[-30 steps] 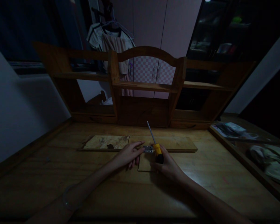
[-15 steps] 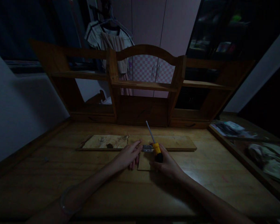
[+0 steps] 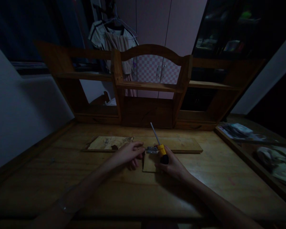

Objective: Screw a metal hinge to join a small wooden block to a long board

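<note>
On my feed, the right hand (image 3: 173, 164) is wrapped round the yellow and black handle of a screwdriver (image 3: 162, 152), whose shaft points to the far side and slightly left, its tip well apart from the hinge (image 3: 152, 149). That small metal hinge sits near the middle of the table (image 3: 97, 187), where the near edge of a long board (image 3: 186, 145) meets a small board (image 3: 149, 165) on the near side. I have the left hand (image 3: 130, 153) at the hinge's left end, thumb and forefinger narrow; in this dim light I cannot tell whether they pinch anything. A clear bracelet (image 3: 68, 206) rings the left wrist. The long board runs left to right, its left part pale and with a dark patch. Along the far edge I see a wooden shelf unit (image 3: 149, 86), and to the right lies rumpled cloth (image 3: 280, 163).
</note>
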